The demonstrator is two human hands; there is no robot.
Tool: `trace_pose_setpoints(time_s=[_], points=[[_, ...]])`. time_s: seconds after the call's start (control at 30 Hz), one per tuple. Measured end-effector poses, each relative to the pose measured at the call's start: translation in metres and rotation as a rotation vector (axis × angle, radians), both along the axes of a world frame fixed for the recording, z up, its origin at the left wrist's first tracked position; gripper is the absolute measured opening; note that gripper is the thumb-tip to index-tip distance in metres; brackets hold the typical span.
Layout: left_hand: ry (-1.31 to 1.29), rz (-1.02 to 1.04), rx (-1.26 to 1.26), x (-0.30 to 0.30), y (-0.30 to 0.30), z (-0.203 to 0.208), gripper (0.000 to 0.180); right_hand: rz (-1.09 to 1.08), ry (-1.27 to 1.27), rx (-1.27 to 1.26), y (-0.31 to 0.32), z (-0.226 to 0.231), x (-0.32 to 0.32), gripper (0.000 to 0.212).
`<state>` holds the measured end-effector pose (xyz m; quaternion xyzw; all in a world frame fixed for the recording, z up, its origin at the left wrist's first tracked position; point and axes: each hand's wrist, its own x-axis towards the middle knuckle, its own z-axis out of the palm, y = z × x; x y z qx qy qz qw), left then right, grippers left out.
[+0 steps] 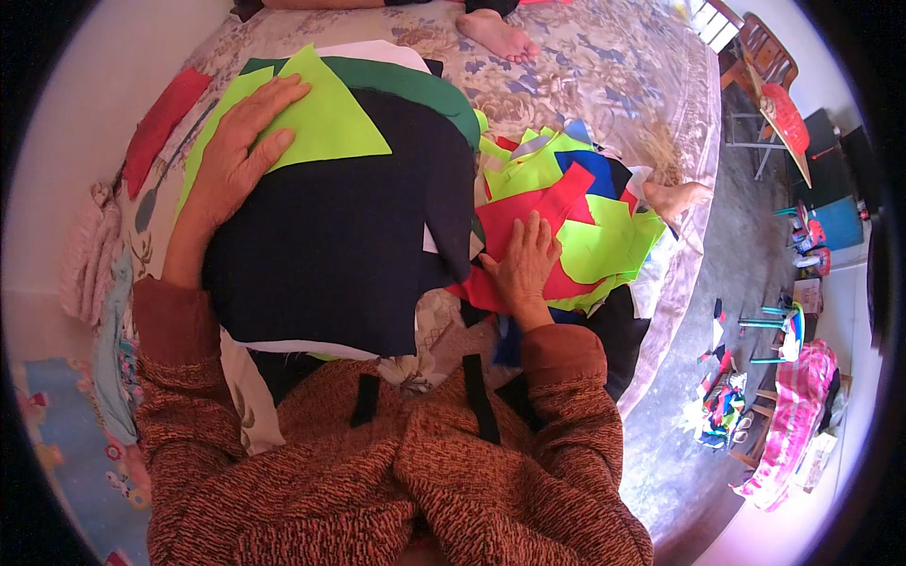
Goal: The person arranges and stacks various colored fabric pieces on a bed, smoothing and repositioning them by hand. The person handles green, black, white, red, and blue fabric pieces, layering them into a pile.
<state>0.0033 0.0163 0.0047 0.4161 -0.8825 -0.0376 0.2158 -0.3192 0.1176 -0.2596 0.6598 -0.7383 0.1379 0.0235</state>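
In the head view, a bed (604,66) covered by a floral sheet is seen from above, its right edge curving down to a grey concrete floor (698,377). On that floor, at the right, a heap of coloured scraps (722,410) and a pink striped bundle (802,415) are seen; a wooden chair (764,57) stands far right. Another person's bare foot (495,33) rests on the far part of the bed.

A large black cloth (330,236) is spread in the middle of the bed. On its far left corner a lime-green triangular piece (326,123) lies, its long axis running left to right and its sharp tip pointing right. The left hand (236,151) is laid flat on this piece, fingers spread, nothing gripped. A dark green cloth (415,85) shows beyond it.

Just right of the black cloth, a pile of red, lime and blue pieces (576,217) reaches close to the bed's right edge. The right hand (519,264) is pressed flat and open on a red piece (514,222) there. Open sheet is left only toward the far side.
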Motion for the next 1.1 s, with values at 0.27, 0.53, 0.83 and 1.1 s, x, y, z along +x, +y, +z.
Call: trace_pose_setpoints(time_s=[0.27, 0.53, 0.83, 1.1], points=[[0.000, 0.009, 0.027, -0.002, -0.001, 0.002, 0.047, -0.019, 0.071, 0.038, -0.012, -0.010, 0.006, 0.056], [0.005, 0.044, 0.032, 0.001, 0.003, 0.001, 0.047, -0.142, -0.603, -0.065, -0.015, -0.001, -0.024, 0.029], [0.011, 0.028, -0.010, 0.004, 0.000, -0.001, 0.045, -0.104, -1.410, -0.011, -0.005, 0.000, -0.056, 0.040], [0.023, 0.032, -0.055, 0.003, -0.001, -0.005, 0.044, -0.120, -2.164, -0.207, 0.002, -0.018, -0.076, 0.031]])
